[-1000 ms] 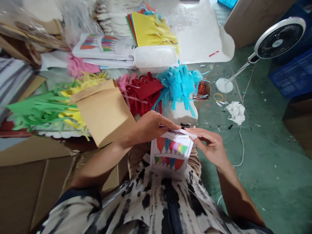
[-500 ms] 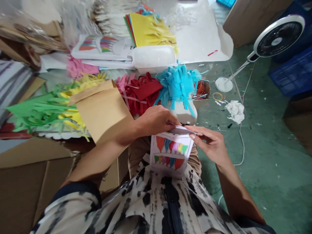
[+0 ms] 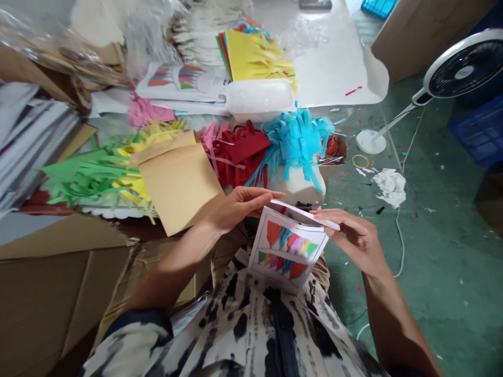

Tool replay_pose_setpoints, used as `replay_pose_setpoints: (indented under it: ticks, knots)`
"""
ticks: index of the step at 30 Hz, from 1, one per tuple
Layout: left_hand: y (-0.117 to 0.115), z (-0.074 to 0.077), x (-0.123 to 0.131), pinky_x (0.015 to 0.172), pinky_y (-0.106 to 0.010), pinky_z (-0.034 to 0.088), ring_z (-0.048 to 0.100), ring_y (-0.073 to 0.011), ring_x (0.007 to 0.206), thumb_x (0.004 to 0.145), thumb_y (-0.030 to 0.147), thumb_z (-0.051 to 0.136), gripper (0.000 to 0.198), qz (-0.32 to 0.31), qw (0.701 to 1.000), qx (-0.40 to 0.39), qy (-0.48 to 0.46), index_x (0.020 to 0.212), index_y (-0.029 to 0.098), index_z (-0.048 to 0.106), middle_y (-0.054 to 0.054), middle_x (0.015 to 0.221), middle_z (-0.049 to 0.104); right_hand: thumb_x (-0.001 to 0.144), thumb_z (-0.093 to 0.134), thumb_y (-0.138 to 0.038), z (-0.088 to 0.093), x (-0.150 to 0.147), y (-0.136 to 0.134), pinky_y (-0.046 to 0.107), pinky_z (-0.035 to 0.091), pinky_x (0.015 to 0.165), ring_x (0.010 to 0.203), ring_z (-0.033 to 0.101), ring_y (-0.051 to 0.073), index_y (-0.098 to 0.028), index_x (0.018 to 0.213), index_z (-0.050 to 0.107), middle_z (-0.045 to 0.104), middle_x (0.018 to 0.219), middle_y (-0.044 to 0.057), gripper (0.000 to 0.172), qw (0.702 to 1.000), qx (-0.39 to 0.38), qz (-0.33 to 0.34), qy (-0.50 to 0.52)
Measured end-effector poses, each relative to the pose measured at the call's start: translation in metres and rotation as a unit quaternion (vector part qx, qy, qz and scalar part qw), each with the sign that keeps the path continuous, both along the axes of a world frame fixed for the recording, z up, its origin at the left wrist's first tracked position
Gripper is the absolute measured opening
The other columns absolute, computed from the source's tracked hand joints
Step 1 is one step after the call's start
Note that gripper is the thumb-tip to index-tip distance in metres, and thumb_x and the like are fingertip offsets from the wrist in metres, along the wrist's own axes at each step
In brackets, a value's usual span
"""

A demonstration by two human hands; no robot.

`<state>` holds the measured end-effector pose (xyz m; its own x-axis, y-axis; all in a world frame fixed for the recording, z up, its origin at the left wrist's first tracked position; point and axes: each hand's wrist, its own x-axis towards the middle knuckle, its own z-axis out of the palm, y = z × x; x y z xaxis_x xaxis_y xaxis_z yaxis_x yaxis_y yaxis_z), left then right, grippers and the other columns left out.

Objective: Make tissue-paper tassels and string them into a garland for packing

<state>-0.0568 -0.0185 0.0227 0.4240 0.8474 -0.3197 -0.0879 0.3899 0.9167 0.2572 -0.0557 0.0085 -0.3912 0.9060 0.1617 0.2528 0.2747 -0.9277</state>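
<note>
Two hands at a printed pennant card (image 3: pixel 286 256) (any lettering too small to read): the right hand (image 3: pixel 356 241) has its fingers (image 3: pixel 341 222) pinching the top flap, the left hand (image 3: pixel 236 209) is open wide, and a kraft envelope (image 3: pixel 176 183) lies at ten o'clock.

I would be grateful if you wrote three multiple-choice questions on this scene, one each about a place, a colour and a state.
1. Where does the kraft paper envelope lie relative to the left hand?
A. Left of it
B. Right of it, past the other hand
C. Gripped in it

2. What colour is the fringed paper draped over the white foam block?
A. Green
B. Turquoise
C. Black

3. What state is the printed paper sheet in?
A. Flat on the floor
B. Crumpled into a ball
C. Held up with its top edge folded over

Answers:
1: A, the envelope shows just left of that hand.
2: B, the strips are plainly turquoise.
3: C, the right hand pinches the folded edge.
</note>
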Motion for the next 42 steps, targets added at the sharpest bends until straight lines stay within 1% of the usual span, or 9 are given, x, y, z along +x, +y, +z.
replay_pose_setpoints:
  ticks: [5, 10, 13, 20, 26, 31, 37, 40, 42]
  knots:
    - [-0.006, 0.009, 0.002, 0.08, -0.028, 0.065, 0.079, -0.0199, 0.088, 0.091, 0.053, 0.077, 0.045, 0.009, 1.0, 0.011, 0.022, 0.12, 0.018, 0.081, -0.01, 0.104, 0.084, 0.102, 0.066, -0.029, 0.0, -0.001, -0.004, 0.029, 0.058, 0.09, 0.109, 0.075, 0.02, -0.038, 0.121, 0.08, 0.08, 0.12, -0.001, 0.025, 0.999, -0.034, -0.039, 0.011]
    - [-0.011, 0.001, 0.002, 0.078, -0.023, 0.061, 0.078, -0.017, 0.089, 0.096, 0.046, 0.073, 0.038, 0.018, 0.994, 0.093, 0.05, 0.119, 0.018, 0.082, -0.01, 0.11, 0.083, 0.1, 0.07, -0.029, 0.0, -0.005, -0.005, 0.025, 0.058, 0.089, 0.107, 0.076, 0.017, -0.041, 0.118, 0.081, 0.081, 0.12, -0.004, 0.025, 0.995, -0.068, -0.077, 0.019]
    - [-0.011, -0.003, -0.001, 0.077, -0.024, 0.061, 0.079, -0.0178, 0.089, 0.097, 0.043, 0.072, 0.033, 0.008, 0.993, 0.113, 0.043, 0.117, 0.019, 0.083, -0.01, 0.108, 0.084, 0.099, 0.071, -0.029, 0.001, -0.006, -0.006, 0.025, 0.059, 0.089, 0.106, 0.078, 0.018, -0.041, 0.117, 0.081, 0.082, 0.119, -0.004, 0.025, 0.993, -0.079, -0.079, 0.022]
    - [-0.002, -0.008, -0.01, 0.089, -0.03, 0.063, 0.08, -0.0249, 0.104, 0.093, 0.036, 0.076, 0.023, -0.034, 0.987, 0.156, 0.017, 0.109, 0.021, 0.086, -0.011, 0.114, 0.082, 0.098, 0.072, -0.029, 0.001, -0.005, -0.007, 0.027, 0.061, 0.089, 0.106, 0.079, 0.02, -0.039, 0.116, 0.083, 0.082, 0.119, -0.001, 0.023, 0.992, -0.087, -0.081, 0.033]
    - [-0.013, -0.024, -0.007, 0.086, -0.026, 0.061, 0.08, -0.0212, 0.102, 0.1, 0.032, 0.068, 0.023, 0.015, 0.969, 0.245, 0.038, 0.11, 0.021, 0.085, -0.009, 0.111, 0.083, 0.098, 0.071, -0.026, 0.004, -0.006, -0.007, 0.025, 0.06, 0.089, 0.106, 0.078, 0.018, -0.039, 0.116, 0.082, 0.082, 0.119, -0.003, 0.025, 0.994, -0.074, -0.074, 0.02]
    - [-0.021, -0.029, 0.0, 0.08, -0.026, 0.061, 0.08, -0.019, 0.095, 0.103, 0.026, 0.06, 0.025, 0.066, 0.939, 0.329, 0.078, 0.106, 0.018, 0.083, -0.01, 0.103, 0.084, 0.099, 0.069, -0.024, 0.008, -0.009, -0.006, 0.026, 0.059, 0.089, 0.107, 0.077, 0.019, -0.04, 0.116, 0.082, 0.082, 0.119, -0.003, 0.027, 0.996, -0.065, -0.052, 0.026]
    - [-0.025, -0.035, 0.01, 0.087, -0.032, 0.063, 0.08, -0.0222, 0.103, 0.099, 0.022, 0.068, 0.015, 0.099, 0.927, 0.36, 0.032, 0.102, 0.017, 0.081, -0.012, 0.111, 0.082, 0.099, 0.069, -0.023, 0.008, -0.008, -0.005, 0.026, 0.058, 0.09, 0.107, 0.076, 0.018, -0.039, 0.115, 0.083, 0.082, 0.118, -0.002, 0.026, 0.997, -0.066, -0.046, 0.021]
    - [-0.027, -0.034, 0.015, 0.089, -0.034, 0.063, 0.079, -0.0218, 0.103, 0.099, 0.025, 0.069, 0.013, 0.13, 0.92, 0.368, 0.045, 0.1, 0.018, 0.08, -0.012, 0.112, 0.081, 0.1, 0.068, -0.024, 0.01, -0.009, -0.004, 0.027, 0.057, 0.089, 0.108, 0.076, 0.019, -0.039, 0.117, 0.082, 0.082, 0.119, -0.002, 0.026, 0.997, -0.067, -0.046, 0.011]
    - [-0.024, -0.029, 0.018, 0.087, -0.032, 0.062, 0.077, -0.0204, 0.099, 0.095, 0.028, 0.076, 0.014, 0.119, 0.904, 0.405, 0.069, 0.103, 0.018, 0.079, -0.01, 0.106, 0.08, 0.101, 0.066, -0.025, 0.014, -0.011, -0.003, 0.029, 0.057, 0.088, 0.106, 0.076, 0.019, -0.038, 0.118, 0.082, 0.081, 0.119, 0.0, 0.026, 0.997, -0.068, -0.035, 0.003]
